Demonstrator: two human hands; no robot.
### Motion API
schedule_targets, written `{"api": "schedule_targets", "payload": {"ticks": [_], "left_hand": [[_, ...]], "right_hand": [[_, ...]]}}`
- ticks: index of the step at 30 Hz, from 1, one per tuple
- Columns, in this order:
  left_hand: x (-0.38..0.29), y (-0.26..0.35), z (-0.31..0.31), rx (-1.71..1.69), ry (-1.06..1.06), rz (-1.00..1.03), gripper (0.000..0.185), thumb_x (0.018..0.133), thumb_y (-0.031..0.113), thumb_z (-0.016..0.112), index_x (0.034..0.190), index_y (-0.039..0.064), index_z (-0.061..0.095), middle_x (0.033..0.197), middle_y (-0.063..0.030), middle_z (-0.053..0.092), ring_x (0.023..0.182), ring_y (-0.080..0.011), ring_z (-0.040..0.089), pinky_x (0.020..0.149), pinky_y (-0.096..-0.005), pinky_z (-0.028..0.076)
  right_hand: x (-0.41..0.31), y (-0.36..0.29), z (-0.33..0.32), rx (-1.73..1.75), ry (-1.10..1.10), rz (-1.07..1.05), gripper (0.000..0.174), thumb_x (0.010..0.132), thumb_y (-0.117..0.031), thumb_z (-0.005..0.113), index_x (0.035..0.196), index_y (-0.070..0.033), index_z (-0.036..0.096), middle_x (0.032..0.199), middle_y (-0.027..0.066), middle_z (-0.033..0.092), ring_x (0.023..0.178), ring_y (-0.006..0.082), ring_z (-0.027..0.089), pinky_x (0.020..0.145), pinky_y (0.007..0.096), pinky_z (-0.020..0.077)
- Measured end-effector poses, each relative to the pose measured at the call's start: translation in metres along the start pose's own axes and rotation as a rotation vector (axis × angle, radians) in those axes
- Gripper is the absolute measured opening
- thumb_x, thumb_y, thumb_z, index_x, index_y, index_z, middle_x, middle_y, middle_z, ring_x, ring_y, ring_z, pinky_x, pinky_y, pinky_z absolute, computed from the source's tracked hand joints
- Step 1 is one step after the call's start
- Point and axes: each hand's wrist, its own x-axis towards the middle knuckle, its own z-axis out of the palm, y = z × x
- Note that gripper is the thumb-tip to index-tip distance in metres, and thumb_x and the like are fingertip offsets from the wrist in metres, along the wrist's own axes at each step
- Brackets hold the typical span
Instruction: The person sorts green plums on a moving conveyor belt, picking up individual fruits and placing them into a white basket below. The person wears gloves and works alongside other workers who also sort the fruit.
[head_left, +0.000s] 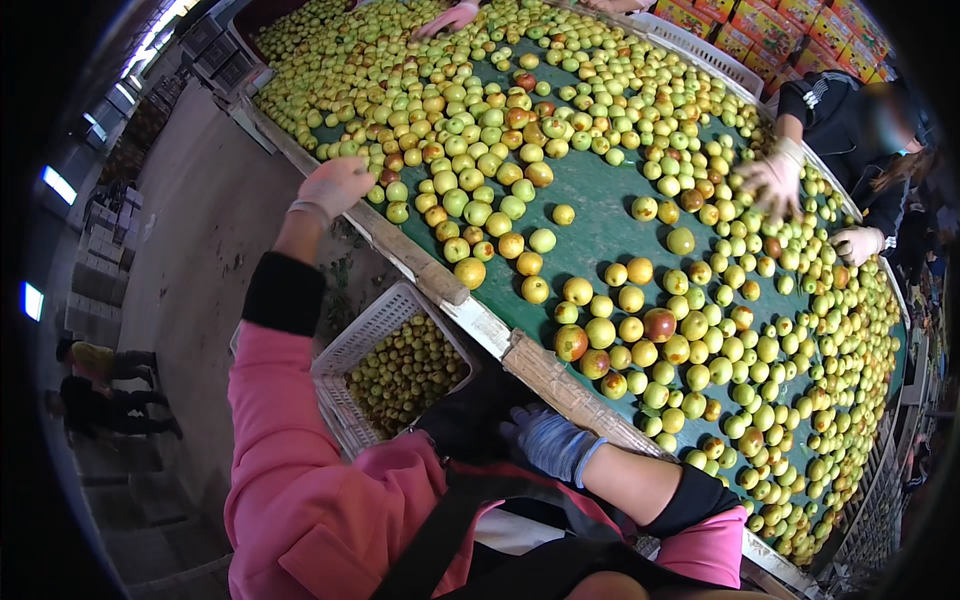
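Note:
Small green and reddish-brown fruits, which look like jujubes (600, 332), lie spread over a green sorting table (600, 187). My left hand (339, 185), in a thin pale glove, is above the table's near edge at the left, beside the fruits; its fingers are curled and whether they hold a fruit is hidden. My right hand (551, 444), in a blue-grey knitted glove, is low in front of my body, on the near side of the wooden rim; its fingertips are in shadow, so what they touch cannot be told. A white plastic crate (365, 319) with more fruits stands below the rim.
A wooden rim (405, 251) runs along the table's near side. Across the table, a co-worker in a dark jacket (832, 105) reaches over the fruits with gloved hands; another gloved hand (448, 19) shows at the top. Printed cartons (765, 34) are stacked behind a white crate (701, 52).

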Motion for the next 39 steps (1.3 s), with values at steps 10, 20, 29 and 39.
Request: {"api": "schedule_targets", "payload": {"ticks": [10,20,29,39], "left_hand": [[0.001,0.044,0.035,0.293,-0.354,0.202,0.037,0.08,0.023,0.066,0.115,0.011,0.064,0.114,-0.0134,0.065,0.103,-0.0324,0.062,0.088,-0.042,0.05],[-0.021,0.079,0.045,0.204,-0.382,0.447,0.048,0.078,0.015,0.068,0.125,0.017,0.06,0.122,-0.0106,0.057,0.11,-0.0323,0.059,0.092,-0.0417,0.05],[-0.015,0.069,0.058,0.125,-0.213,0.385,0.036,0.084,0.016,0.059,0.12,0.02,0.062,0.116,-0.0096,0.06,0.108,-0.0322,0.06,0.089,-0.0418,0.051],[-0.062,0.081,0.012,-0.022,-0.117,0.56,0.032,0.085,0.035,0.066,0.109,0.014,0.068,0.115,-0.0106,0.065,0.105,-0.0305,0.061,0.089,-0.0404,0.05]], "right_hand": [[0.008,-0.004,0.001,-0.117,0.023,-0.029,0.039,0.087,-0.028,0.053,0.12,-0.01,0.062,0.121,0.0235,0.06,0.105,0.0416,0.06,0.088,0.0547,0.0491],[0.014,-0.004,-0.016,-0.086,0.019,-0.033,0.041,0.087,-0.025,0.051,0.123,-0.01,0.061,0.126,0.0251,0.058,0.104,0.041,0.061,0.086,0.053,0.0502],[0.026,-0.009,-0.022,-0.039,-0.056,-0.029,0.042,0.088,-0.025,0.051,0.127,-0.013,0.059,0.129,0.0238,0.056,0.106,0.0404,0.059,0.088,0.054,0.049],[0.033,-0.006,-0.014,-0.095,0.119,-0.057,0.038,0.088,-0.018,0.05,0.121,-0.007,0.063,0.11,0.0205,0.062,0.093,0.0378,0.063,0.08,0.0516,0.0499]]}}
